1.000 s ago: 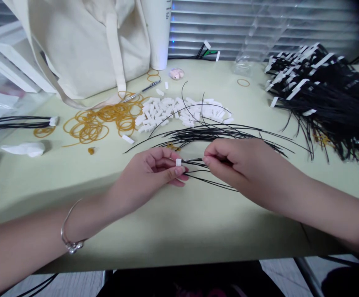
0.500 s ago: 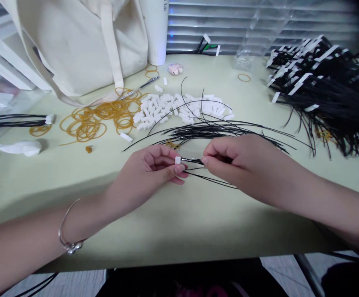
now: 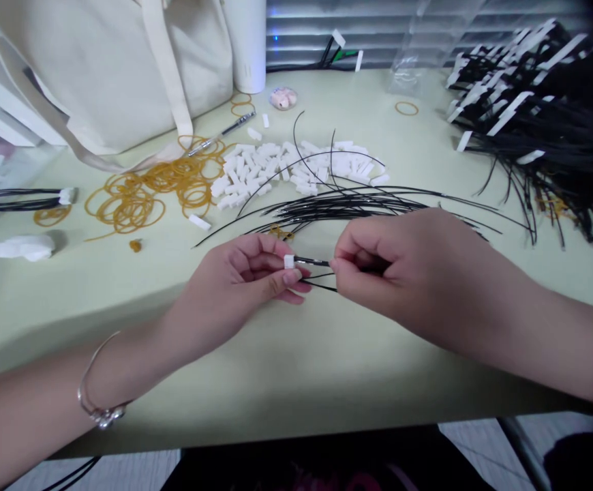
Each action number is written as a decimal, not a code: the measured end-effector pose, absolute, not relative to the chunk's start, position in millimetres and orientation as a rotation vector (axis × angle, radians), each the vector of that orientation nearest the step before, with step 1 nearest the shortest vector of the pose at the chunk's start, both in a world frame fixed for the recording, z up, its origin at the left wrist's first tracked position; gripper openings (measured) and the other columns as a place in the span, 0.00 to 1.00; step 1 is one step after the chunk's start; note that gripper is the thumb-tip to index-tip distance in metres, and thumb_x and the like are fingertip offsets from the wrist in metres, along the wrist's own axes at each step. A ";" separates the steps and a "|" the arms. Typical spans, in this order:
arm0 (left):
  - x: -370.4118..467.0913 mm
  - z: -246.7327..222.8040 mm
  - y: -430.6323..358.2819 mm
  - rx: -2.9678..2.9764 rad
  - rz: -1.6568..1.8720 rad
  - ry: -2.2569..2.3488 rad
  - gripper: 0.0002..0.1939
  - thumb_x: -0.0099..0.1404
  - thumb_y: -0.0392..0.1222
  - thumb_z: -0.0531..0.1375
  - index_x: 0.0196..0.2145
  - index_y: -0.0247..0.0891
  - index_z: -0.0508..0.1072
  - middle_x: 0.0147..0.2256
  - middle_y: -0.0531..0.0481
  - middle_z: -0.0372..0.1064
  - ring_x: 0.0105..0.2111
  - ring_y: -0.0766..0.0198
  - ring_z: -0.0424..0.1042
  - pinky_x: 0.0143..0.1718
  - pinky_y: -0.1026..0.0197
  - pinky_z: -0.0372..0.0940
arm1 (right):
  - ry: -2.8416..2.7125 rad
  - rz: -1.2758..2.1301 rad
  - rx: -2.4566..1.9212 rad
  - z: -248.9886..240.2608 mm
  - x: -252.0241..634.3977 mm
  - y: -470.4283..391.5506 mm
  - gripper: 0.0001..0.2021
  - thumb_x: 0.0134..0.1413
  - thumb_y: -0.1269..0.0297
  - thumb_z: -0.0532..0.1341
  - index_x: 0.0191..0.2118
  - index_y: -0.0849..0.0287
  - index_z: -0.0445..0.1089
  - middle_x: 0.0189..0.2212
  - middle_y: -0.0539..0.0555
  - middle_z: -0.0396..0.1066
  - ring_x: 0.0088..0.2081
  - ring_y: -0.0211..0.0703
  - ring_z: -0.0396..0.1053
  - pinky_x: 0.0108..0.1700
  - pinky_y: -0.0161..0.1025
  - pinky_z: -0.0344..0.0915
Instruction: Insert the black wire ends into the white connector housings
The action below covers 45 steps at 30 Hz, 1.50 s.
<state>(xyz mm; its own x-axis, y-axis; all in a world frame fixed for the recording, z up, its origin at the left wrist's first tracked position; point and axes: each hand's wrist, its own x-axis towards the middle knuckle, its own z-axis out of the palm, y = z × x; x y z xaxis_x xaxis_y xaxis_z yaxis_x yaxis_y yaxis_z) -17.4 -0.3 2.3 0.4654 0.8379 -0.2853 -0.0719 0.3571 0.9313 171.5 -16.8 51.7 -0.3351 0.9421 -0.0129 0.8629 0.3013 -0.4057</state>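
Between thumb and fingers, my left hand (image 3: 255,276) pinches a small white connector housing (image 3: 289,262). Black wires (image 3: 313,262) run from the housing towards the right, and my right hand (image 3: 378,262) is closed on them a short way along. Its fingertips hide how many wires it grips. Just behind both hands lies a bundle of loose black wires (image 3: 337,204). Beyond that bundle is a heap of white connector housings (image 3: 255,170), with a few single wires arching over it.
Yellow rubber bands (image 3: 143,198) lie in a tangle at the left, with a pen (image 3: 219,134) across them. A cloth bag (image 3: 138,75) and a white cylinder (image 3: 246,44) stand behind. A large pile of wired connectors (image 3: 546,116) fills the right back. Finished-looking wires (image 3: 15,199) lie far left.
My view has shifted slightly, so the table's contents sit a little differently. My right hand looks a bit closer to me; both hands keep their grips on the housing and wires.
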 end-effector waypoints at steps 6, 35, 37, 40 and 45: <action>-18.1 3.7 -0.9 1.032 0.698 0.879 0.08 0.56 0.31 0.64 0.33 0.36 0.69 0.26 0.57 0.75 0.29 0.71 0.76 0.29 0.76 0.69 | -2.325 0.370 -1.596 54.4 166.1 -18.8 0.10 0.45 0.66 0.55 0.16 0.59 0.62 0.09 0.45 0.54 0.15 0.28 0.45 0.19 0.33 0.41; -19.2 3.1 2.1 1.021 0.642 0.876 0.08 0.56 0.33 0.65 0.33 0.34 0.69 0.25 0.55 0.73 0.27 0.68 0.76 0.31 0.70 0.71 | -2.287 0.607 -1.577 44.1 166.9 -10.6 0.10 0.47 0.64 0.55 0.19 0.59 0.66 0.11 0.43 0.56 0.14 0.25 0.49 0.17 0.30 0.44; -19.2 2.9 2.7 1.013 0.634 0.868 0.08 0.56 0.33 0.65 0.33 0.34 0.69 0.25 0.55 0.73 0.27 0.67 0.76 0.32 0.69 0.71 | -2.315 0.581 -1.598 42.9 167.1 -10.7 0.10 0.47 0.64 0.54 0.20 0.59 0.67 0.11 0.43 0.56 0.14 0.25 0.49 0.18 0.30 0.43; -19.3 2.5 2.6 0.992 0.630 0.848 0.08 0.55 0.33 0.65 0.33 0.34 0.69 0.26 0.54 0.74 0.28 0.67 0.76 0.32 0.68 0.72 | -2.352 0.568 -1.621 42.6 167.8 -10.7 0.10 0.47 0.65 0.54 0.20 0.59 0.66 0.10 0.44 0.54 0.14 0.26 0.47 0.18 0.31 0.43; -20.1 2.6 1.7 0.968 0.640 0.839 0.08 0.55 0.32 0.65 0.32 0.34 0.69 0.25 0.54 0.74 0.27 0.66 0.76 0.32 0.67 0.72 | -2.347 0.602 -1.627 44.1 167.0 -9.2 0.10 0.48 0.64 0.54 0.21 0.58 0.68 0.11 0.44 0.57 0.15 0.26 0.49 0.19 0.31 0.44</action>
